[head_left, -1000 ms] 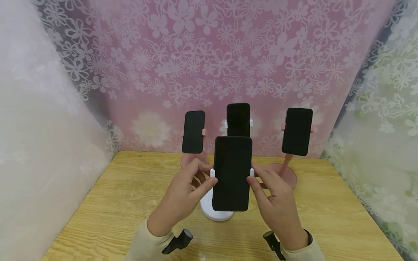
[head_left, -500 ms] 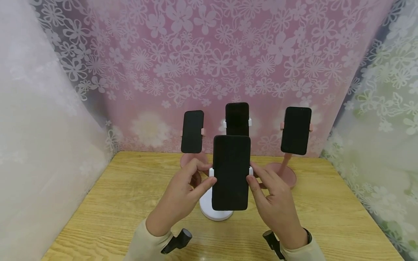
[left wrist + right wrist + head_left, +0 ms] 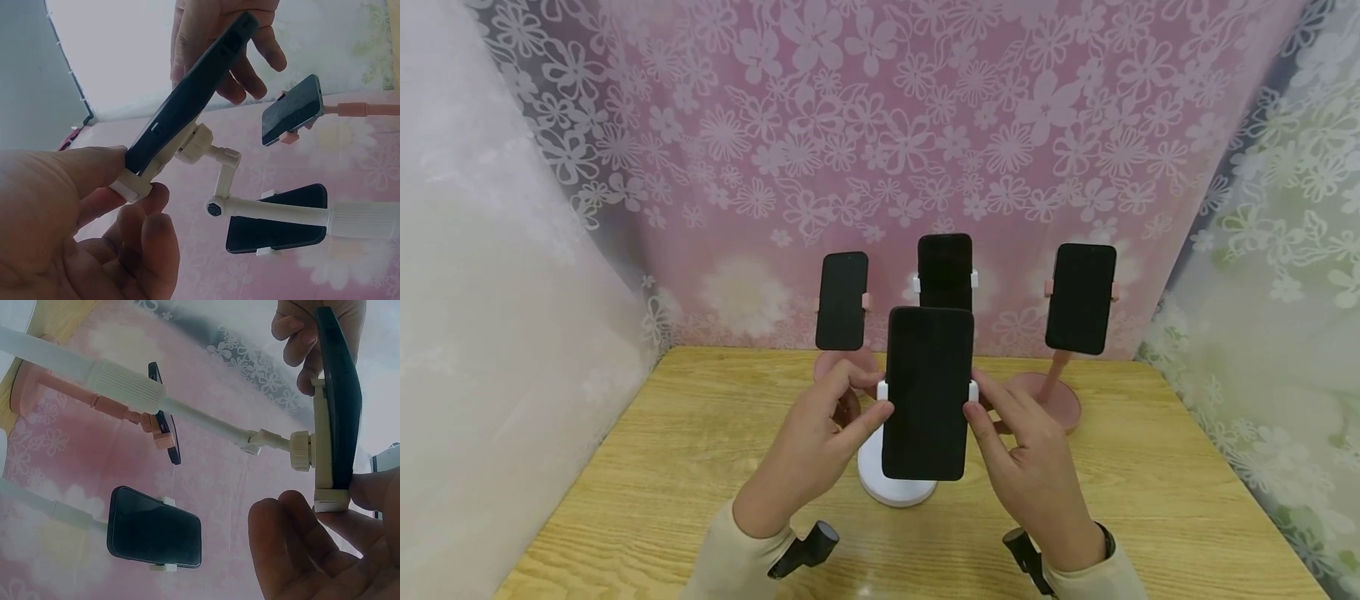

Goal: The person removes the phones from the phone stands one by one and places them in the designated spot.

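A black smartphone sits upright in the white clamp of a phone holder, in the middle of the head view. My left hand pinches the clamp's left side, thumb in front at the phone's edge and index finger behind. On the opposite side my right hand pinches the clamp likewise. The left wrist view shows the thumb against the phone's edge. A jointed white arm joins the clamp from behind. The holder's round white base stands on the table, partly hidden by the phone.
Behind stand a phone in a pink holder at left, one in a white holder, partly covered, and another in a pink holder at right. The wooden table meets a pink floral curtain at its back edge.
The front phone and both hands have shifted slightly up and to the left. Both hands keep their hold on the clamp. The phones behind hold their places, apart from a small view shift.
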Demonstrator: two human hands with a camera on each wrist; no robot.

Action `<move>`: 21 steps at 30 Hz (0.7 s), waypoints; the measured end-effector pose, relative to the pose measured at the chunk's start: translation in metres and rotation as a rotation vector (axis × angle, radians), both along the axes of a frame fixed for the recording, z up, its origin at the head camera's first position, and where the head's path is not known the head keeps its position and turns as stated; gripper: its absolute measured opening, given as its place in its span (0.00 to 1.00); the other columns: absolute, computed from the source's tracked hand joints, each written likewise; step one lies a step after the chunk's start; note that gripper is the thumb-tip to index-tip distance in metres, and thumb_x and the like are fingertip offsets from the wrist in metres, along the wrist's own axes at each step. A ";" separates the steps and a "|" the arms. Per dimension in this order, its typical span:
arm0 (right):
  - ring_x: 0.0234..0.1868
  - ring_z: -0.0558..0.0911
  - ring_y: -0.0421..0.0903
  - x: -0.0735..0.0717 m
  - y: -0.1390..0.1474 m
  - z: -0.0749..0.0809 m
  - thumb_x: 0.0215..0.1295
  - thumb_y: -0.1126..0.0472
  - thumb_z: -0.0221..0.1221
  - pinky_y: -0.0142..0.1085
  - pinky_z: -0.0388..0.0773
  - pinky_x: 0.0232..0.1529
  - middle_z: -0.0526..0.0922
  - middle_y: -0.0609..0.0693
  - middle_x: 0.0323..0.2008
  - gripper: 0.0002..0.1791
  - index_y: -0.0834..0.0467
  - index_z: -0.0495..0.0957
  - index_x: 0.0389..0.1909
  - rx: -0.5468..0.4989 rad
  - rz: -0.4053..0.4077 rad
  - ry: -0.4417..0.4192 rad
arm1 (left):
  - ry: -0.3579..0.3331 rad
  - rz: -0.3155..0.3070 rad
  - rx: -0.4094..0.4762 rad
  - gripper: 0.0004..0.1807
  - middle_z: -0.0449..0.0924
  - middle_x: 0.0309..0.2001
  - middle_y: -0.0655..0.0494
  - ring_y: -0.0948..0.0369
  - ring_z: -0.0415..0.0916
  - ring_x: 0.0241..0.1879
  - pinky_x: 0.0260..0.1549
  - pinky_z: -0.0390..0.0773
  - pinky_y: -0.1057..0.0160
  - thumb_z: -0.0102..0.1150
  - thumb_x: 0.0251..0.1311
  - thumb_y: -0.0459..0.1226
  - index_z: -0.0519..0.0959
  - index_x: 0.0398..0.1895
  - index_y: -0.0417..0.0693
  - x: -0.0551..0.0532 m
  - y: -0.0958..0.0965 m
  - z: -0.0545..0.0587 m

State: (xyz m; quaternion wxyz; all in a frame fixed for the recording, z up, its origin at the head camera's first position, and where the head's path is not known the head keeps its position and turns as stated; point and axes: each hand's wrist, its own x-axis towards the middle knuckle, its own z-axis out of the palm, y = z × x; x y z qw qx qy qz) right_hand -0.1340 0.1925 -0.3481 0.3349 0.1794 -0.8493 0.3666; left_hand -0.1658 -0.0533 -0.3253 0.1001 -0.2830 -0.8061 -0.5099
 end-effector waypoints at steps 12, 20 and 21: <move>0.43 0.82 0.38 0.000 -0.001 -0.001 0.70 0.70 0.64 0.17 0.75 0.46 0.86 0.43 0.44 0.27 0.56 0.77 0.69 -0.012 0.013 0.000 | 0.031 -0.023 0.024 0.12 0.74 0.41 0.58 0.62 0.68 0.27 0.29 0.72 0.65 0.66 0.69 0.38 0.78 0.51 0.49 0.000 0.000 -0.002; 0.43 0.82 0.38 0.000 -0.001 -0.001 0.70 0.69 0.64 0.17 0.75 0.46 0.86 0.42 0.43 0.27 0.56 0.77 0.69 -0.006 0.005 -0.001 | 0.050 -0.009 0.017 0.12 0.76 0.41 0.62 0.63 0.69 0.27 0.29 0.74 0.66 0.66 0.69 0.38 0.78 0.52 0.49 0.000 0.000 -0.002; 0.43 0.82 0.38 0.000 0.000 -0.001 0.70 0.69 0.64 0.17 0.75 0.46 0.85 0.42 0.43 0.26 0.56 0.77 0.69 0.000 0.006 -0.004 | 0.061 -0.004 0.013 0.11 0.77 0.42 0.62 0.63 0.70 0.27 0.28 0.74 0.66 0.67 0.69 0.38 0.79 0.51 0.49 0.000 0.001 -0.002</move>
